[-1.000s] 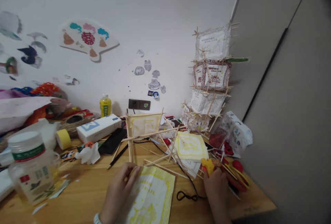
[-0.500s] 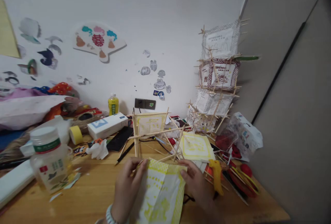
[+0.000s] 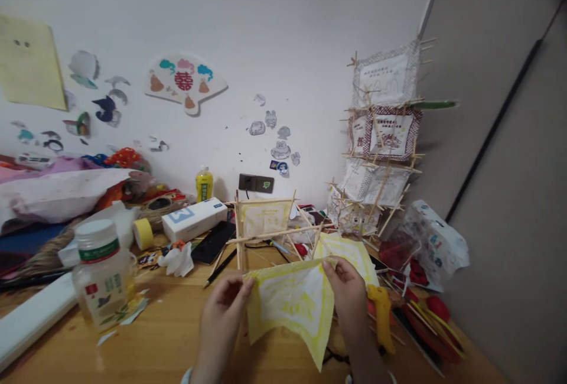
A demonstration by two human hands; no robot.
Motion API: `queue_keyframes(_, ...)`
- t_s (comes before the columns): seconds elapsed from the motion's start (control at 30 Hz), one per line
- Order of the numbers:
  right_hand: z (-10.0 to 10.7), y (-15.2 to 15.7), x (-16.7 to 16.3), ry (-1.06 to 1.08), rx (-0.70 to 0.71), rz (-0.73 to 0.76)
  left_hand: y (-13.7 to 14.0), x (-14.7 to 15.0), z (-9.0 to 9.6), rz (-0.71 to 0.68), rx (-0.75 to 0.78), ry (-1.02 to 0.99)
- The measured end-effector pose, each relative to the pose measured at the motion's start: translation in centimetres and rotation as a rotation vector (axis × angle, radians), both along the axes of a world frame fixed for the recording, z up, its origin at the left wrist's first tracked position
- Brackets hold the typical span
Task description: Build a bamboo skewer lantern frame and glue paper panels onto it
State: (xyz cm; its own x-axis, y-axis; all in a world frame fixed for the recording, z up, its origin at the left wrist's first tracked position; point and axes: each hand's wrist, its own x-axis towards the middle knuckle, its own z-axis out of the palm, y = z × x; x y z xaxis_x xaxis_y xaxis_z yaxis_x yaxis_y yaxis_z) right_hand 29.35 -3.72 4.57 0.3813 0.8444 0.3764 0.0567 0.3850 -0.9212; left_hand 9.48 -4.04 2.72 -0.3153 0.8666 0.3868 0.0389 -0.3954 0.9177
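A white sheet with a yellow patterned border [image 3: 290, 301], paper or thin cloth, hangs stretched between my hands. My left hand [image 3: 225, 307] pinches its upper left corner, and my right hand [image 3: 348, 289] grips the upper right corner. The lower edge sags free in a curve above the table. Just behind it stands a frame of wooden sticks [image 3: 239, 236], with a similar yellow-printed panel [image 3: 268, 217] fixed across its back. Another yellow-printed sheet [image 3: 349, 254] lies on the table behind my right hand.
A yellow glue gun [image 3: 381, 319] lies right of my right hand. A tall stick tower with printed panels [image 3: 390, 133] stands at the back right. On the left are a plastic jar [image 3: 100, 277], yellow tape roll [image 3: 143, 234], white box [image 3: 195, 218] and black phone [image 3: 215, 242].
The sheet has been turned and spread wider, its printed face now hanging across between my hands. My right hand has shifted right and slightly up. The view has swung a little left.
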Motion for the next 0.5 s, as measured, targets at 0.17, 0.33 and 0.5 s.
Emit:
queue_keyframes(0.17,0.4,0.7,0.6,-0.342,0.268,-0.361,0.9,-0.1,0.5,0.086,0.096,-0.022)
queue_keyframes(0.33,2.4,1.0,0.7,-0.677,0.496,-0.566,1.6,-0.1,1.5,0.194,0.166,0.017)
queue_keyframes(0.5,3.5,2.2,0.9,-0.656,0.499,-0.493,2.0,0.0,2.2,0.243,0.211,0.064)
